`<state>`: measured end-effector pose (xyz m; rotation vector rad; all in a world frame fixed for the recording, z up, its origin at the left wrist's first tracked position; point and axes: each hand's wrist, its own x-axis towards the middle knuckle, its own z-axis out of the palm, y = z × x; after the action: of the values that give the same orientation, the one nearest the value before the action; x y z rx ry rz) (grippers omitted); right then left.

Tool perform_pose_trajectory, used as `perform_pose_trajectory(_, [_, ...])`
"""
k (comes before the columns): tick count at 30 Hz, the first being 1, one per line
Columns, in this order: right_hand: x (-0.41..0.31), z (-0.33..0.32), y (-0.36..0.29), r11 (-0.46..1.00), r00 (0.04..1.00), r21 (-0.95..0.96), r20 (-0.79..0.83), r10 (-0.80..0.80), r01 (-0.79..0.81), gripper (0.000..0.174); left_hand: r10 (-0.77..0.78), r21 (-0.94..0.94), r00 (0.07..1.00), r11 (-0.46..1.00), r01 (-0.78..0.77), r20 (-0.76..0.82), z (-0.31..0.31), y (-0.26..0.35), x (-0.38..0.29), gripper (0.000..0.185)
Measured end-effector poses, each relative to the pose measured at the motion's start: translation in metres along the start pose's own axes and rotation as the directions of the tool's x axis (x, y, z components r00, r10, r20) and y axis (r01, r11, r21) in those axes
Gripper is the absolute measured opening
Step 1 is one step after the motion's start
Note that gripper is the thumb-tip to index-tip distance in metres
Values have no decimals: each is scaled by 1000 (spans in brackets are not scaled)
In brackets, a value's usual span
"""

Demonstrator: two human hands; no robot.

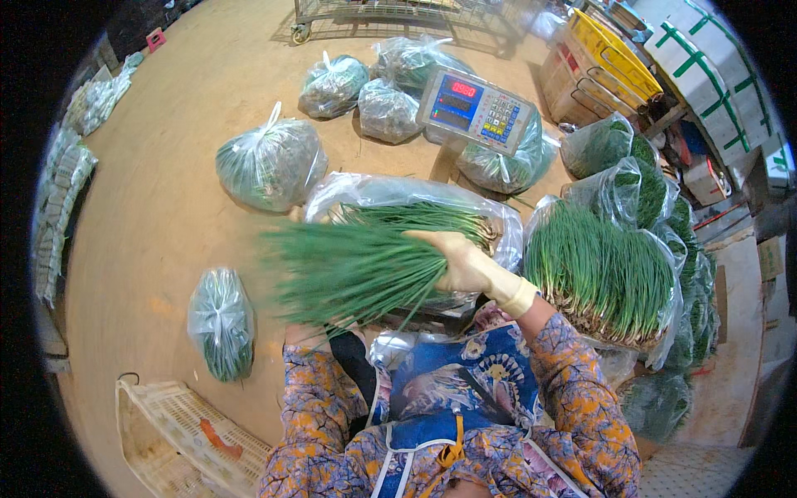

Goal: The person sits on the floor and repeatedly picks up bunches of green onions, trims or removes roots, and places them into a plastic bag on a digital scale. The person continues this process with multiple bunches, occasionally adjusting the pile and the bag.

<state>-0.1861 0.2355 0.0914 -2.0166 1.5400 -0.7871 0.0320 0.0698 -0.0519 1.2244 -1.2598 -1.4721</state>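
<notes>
My right hand (464,264), in a cream rubber glove, grips a large bunch of thin green onions (355,267) near its right-hand end. The leaves fan out to the left and blur with motion. My left forearm (305,336) runs up beneath these leaves. They cover most of that hand, and only a blurred pale patch that may be its fingertips shows past their upper edge. Behind the bunch lies an opened clear plastic bag (398,187) with more green onions (417,215) in it, their roots mostly to the right.
A scale's display (476,109) with lit red digits rises behind the bag. Tied plastic bags (271,165) of greens stand around it. Upright onions (601,267) fill an open bag at right. A plastic basket (187,436) lies lower left, a small bag (221,324) above it.
</notes>
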Motion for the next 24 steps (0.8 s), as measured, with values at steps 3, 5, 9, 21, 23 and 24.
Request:
perform_pose_trajectory(3, [29, 8, 28, 951, 970, -274, 155, 188, -141, 61, 78, -459, 986, 889, -1, 149, -6, 24, -2, 39])
perform_pose_trajectory(5, [35, 8, 83, 834, 918, -436, 44, 394, -337, 53, 134, -566, 985, 823, -50, 108, -9, 39, 4, 29])
perform_pose_trajectory(9, [-26, -6, 211, 575, 751, -519, -228, 620, -632, 42, -40, -492, 997, 871, 1, -68, 18, 56, 11, 13])
perform_pose_trajectory(21, [-131, -9, 68, 816, 652, 35, -581, 487, -577, 47, 610, 552, 790, 681, -480, -65, 19, 77, -13, 38])
perform_pose_trajectory(23, [-207, -8, 91, 787, 417, 204, -756, 505, -583, 41, 732, 584, 681, 543, -604, 23, 36, 80, -26, 38])
perform_pose_trajectory(24, [-250, -6, 107, 628, 261, 254, -749, 609, -735, 39, 775, 550, 626, 485, -680, 91, 49, 76, -31, 38])
